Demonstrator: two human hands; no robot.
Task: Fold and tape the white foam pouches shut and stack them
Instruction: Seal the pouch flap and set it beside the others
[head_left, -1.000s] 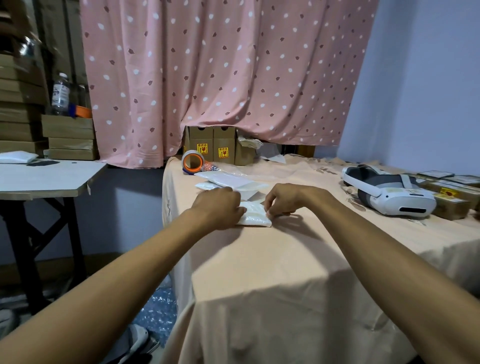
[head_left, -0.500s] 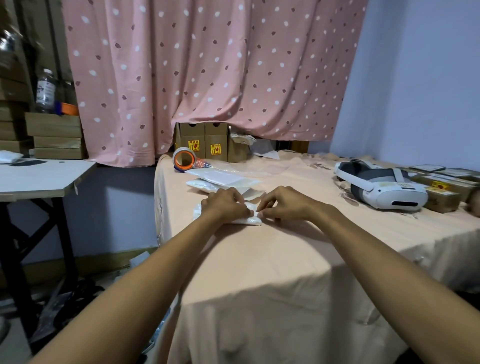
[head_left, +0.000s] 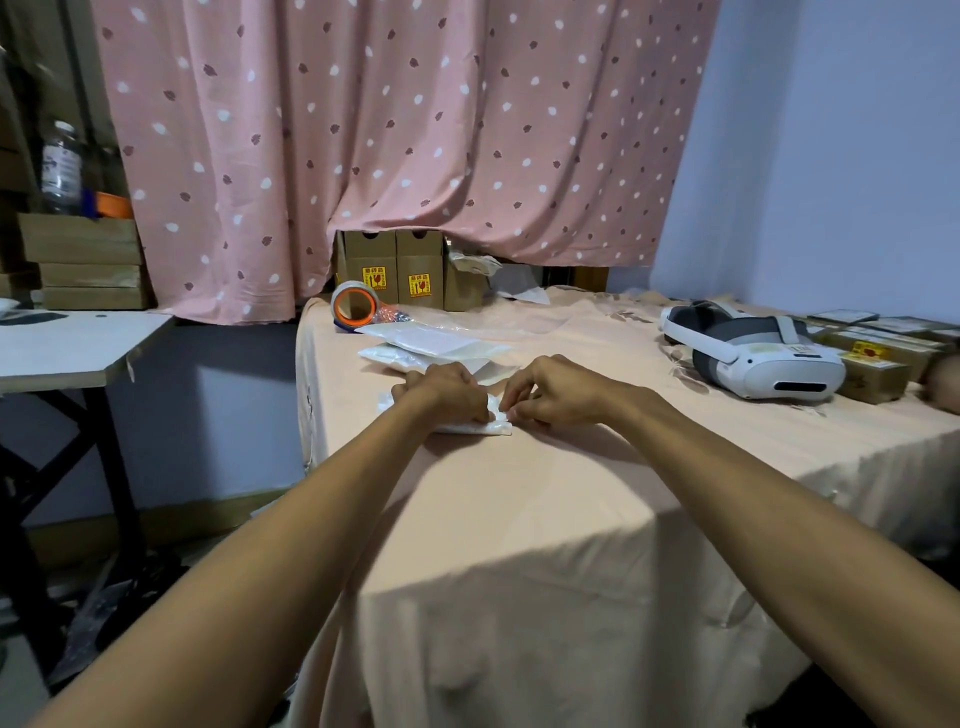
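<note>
Mid-frame, the left hand (head_left: 445, 396) holds the pouch (head_left: 480, 427) on the table (head_left: 519, 499), fingers curled over it. The right hand (head_left: 558, 391) pinches its right end with curled fingertips.

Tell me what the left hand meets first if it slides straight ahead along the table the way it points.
Most likely the stack of flat pouches lying just beyond the left hand; the tape roll sits farther back. Depth is hard to judge.
</note>
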